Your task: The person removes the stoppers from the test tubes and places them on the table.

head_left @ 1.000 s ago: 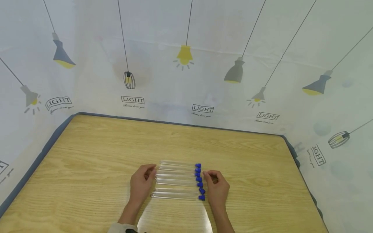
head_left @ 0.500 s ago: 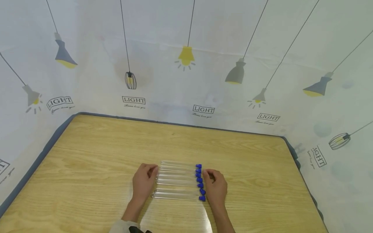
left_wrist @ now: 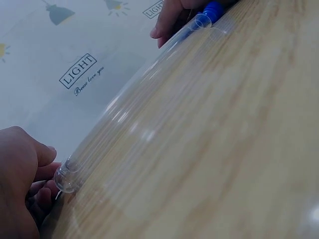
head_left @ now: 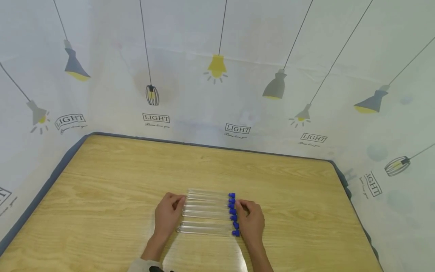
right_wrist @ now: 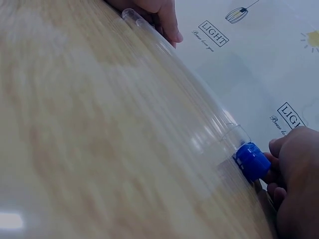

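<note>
Seven clear tubes lie side by side on the wood-grain surface, their rounded ends all toward the person's left and their blue caps all toward the right, which I take as a deliberate ordering. The left hand sits at the rounded ends and the right hand at the caps, so the far tubes are bracketed lengthwise; that looks like a way to steady or even them up without lifting. The fingers on both sides are bent, thumbs close to forefingers, and right up against the tube ends; from here I cannot tell whether they pinch anything or merely touch. The nearest two tubes lie slightly apart from the other five, and one of their caps sits askew, probably because neither hand's fingertips are at that end of the row.
</note>
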